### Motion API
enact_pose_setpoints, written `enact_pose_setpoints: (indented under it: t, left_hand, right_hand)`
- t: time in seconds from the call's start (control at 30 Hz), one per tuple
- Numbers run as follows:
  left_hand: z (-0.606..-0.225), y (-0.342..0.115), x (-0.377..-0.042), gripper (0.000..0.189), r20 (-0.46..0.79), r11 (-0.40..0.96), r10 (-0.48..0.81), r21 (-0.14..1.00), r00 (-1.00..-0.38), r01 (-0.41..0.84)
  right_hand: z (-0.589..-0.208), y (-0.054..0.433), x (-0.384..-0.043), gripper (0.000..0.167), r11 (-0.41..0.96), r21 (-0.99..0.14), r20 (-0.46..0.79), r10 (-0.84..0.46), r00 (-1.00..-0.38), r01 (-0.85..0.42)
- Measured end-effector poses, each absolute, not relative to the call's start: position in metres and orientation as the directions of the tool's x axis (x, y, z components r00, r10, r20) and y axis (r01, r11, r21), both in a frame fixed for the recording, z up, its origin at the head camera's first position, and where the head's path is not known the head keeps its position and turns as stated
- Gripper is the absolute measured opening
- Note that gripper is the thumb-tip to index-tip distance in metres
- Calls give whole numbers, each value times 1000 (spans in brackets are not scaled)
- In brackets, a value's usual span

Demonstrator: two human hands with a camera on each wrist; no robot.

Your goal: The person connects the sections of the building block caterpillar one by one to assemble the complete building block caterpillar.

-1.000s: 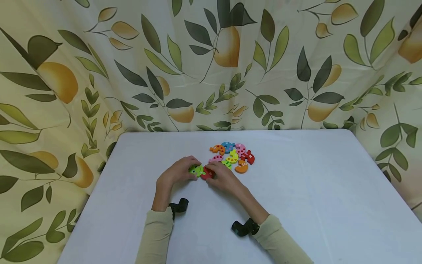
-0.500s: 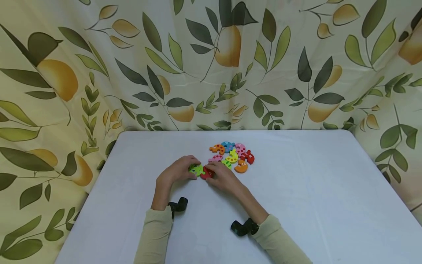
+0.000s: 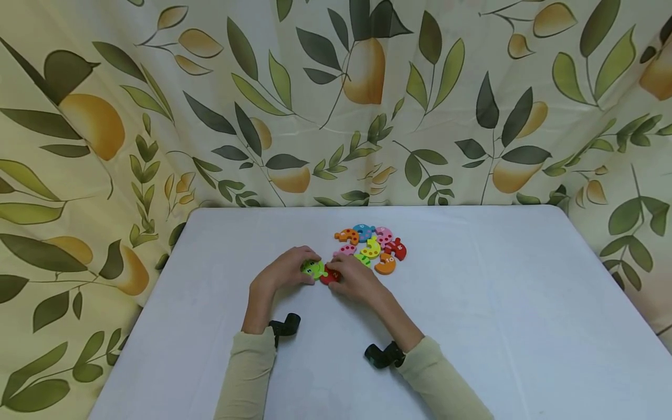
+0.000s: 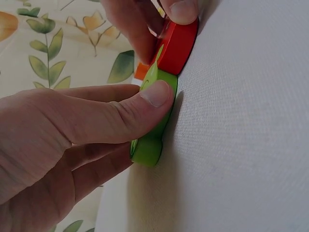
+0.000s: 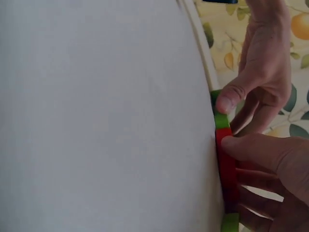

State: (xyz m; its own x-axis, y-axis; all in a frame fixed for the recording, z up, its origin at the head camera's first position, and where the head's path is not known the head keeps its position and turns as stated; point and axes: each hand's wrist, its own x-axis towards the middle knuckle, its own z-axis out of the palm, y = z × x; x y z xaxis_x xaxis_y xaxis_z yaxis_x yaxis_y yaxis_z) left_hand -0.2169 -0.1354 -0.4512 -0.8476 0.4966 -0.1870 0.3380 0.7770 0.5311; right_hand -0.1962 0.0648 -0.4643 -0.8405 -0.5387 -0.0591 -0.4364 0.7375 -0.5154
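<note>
My left hand [image 3: 283,269] pinches a green puzzle piece [image 3: 313,268] with a face on it, thumb on its near edge and fingers on the far side. Right beside it, my right hand [image 3: 359,281] pinches a red puzzle piece [image 3: 331,275] marked with a numeral. In the left wrist view the green piece's edge [image 4: 149,151] meets the red piece [image 4: 179,46], both low against the tabletop. The right wrist view also has the red block [image 5: 227,164] touching the green one [image 5: 221,120]. Whether their knobs are fully interlocked cannot be told.
Behind the right hand lies a loose cluster of puzzle pieces: orange [image 3: 346,235], blue [image 3: 362,232], pink [image 3: 384,234], red [image 3: 399,249], yellow [image 3: 371,248] and others. They rest on a white-covered table [image 3: 472,303]. A leaf-patterned curtain [image 3: 336,146] hangs behind it.
My right wrist has shifted slightly to the left and away from me. Both hands keep their hold, and the green and red pieces stay together in the same place.
</note>
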Motion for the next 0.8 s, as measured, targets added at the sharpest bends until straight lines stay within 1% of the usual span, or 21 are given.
enact_pose_setpoints:
  t: [0.23,0.57,0.7,0.8]
  left_hand:
    - [-453,-133,-214,49,-207,783,476,542,-855,305]
    - [-451,-135,-216,50,-208,790,484,520,-850,323]
    - [-449,-135,-215,50,-209,788,483,527,-850,319]
    - [-449,-136,-214,49,-208,785,485,533,-850,317]
  right_hand:
    - [-457,64,-202,44,755,-483,-129,-562,-817,-443]
    - [-455,66,-202,48,741,-517,-138,-567,-812,-429]
    - [-457,70,-204,50,721,-541,-133,-582,-803,-433]
    - [-459,74,-206,50,694,-581,-133,-597,-791,-425]
